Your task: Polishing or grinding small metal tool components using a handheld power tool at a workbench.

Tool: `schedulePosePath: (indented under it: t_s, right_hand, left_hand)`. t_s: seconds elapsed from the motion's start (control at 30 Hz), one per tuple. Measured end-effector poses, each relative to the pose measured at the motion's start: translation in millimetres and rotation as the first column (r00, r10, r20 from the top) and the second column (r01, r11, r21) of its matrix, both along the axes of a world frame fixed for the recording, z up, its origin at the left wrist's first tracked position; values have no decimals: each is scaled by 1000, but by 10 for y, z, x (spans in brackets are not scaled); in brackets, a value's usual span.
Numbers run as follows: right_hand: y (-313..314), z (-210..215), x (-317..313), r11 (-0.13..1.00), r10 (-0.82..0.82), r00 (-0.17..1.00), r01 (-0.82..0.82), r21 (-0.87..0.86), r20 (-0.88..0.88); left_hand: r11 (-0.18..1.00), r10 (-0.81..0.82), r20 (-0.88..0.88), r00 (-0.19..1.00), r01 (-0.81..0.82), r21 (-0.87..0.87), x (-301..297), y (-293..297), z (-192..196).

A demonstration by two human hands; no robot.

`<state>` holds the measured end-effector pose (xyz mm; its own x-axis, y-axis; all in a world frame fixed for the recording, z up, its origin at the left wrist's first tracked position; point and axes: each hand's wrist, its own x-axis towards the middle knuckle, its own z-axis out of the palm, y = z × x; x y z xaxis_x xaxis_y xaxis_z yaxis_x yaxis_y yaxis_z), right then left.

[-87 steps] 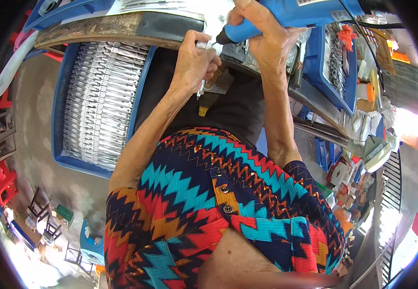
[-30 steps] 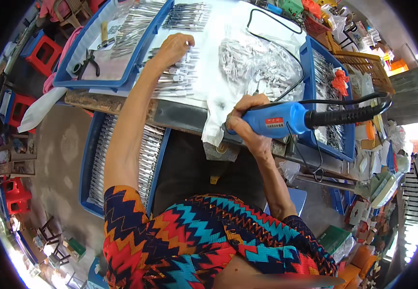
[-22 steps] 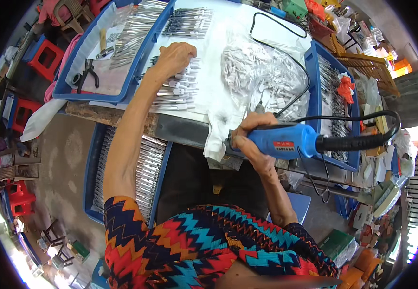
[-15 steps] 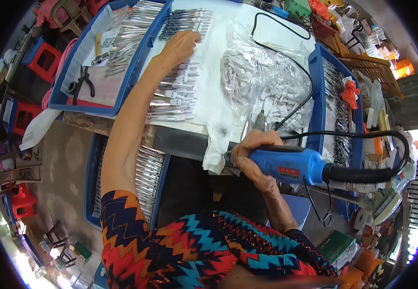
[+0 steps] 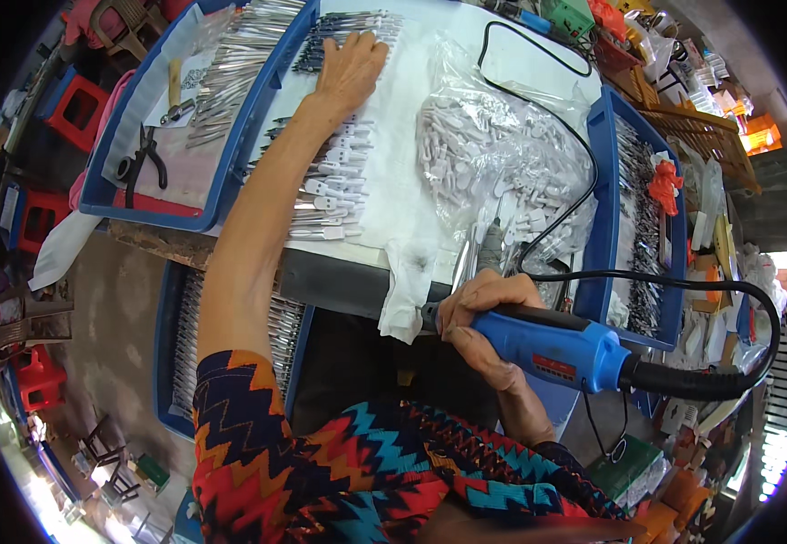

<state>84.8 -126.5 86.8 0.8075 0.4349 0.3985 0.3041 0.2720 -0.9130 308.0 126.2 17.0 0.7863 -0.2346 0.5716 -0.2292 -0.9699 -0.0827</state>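
Head view. Right hand (image 5: 484, 317) wraps its fingers tight round one blue tool (image 5: 547, 344), held off the near tabletop (image 5: 339, 281) edge. Long axis runs left-right, slightly tilted: dark tip points left toward a white cloth (image 5: 407, 290), black cable (image 5: 710, 381) leaves the right end. Left hand (image 5: 350, 71) lies flat, fingers spread and gripping nothing, on a row of metal pieces (image 5: 330, 195). One clear bag (image 5: 493, 163) of white parts sits between. Two blue trays (image 5: 606, 208) flank the tabletop; a third lies below.
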Motion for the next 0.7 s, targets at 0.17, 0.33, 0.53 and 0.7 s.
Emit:
schedulePosePath:
  t_s: [0.17, 0.33, 0.53, 0.7]
  right_hand:
    - [-25, -163, -56, 1000, -26, 999, 27, 14, -31]
    - [44, -161, -59, 976, -184, 980, 191, -105, 75]
    - [164, -21, -114, 952, -300, 954, 301, -62, 16]
    - [179, -73, -103, 955, -295, 947, 296, 11, 126]
  left_hand:
    - [993, 77, 331, 940, -43, -108, -180, 156, 79]
    - [941, 54, 605, 794, 163, -297, -703, 124, 621]
    - [226, -267, 480, 836, 538, -812, -1835, -364, 1090]
    - [-152, -302, 175, 937, 134, -979, -2684, -734, 746]
